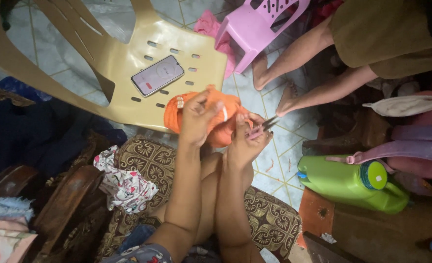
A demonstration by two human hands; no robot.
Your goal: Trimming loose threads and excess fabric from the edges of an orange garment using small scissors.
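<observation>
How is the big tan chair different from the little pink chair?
The tan chair is much bigger than the pink chair. The tan chair has a phone lying on its seat; the pink chair's seat is bare. The tan chair has slot holes, the pink chair a dotted back. Both look like plastic on the tiled floor.

Phone (157, 75) on beige plastic chair (128, 104)

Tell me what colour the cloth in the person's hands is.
Orange. The cloth shows best in the head view, gripped by the left hand, with the right hand holding small scissors.
</observation>
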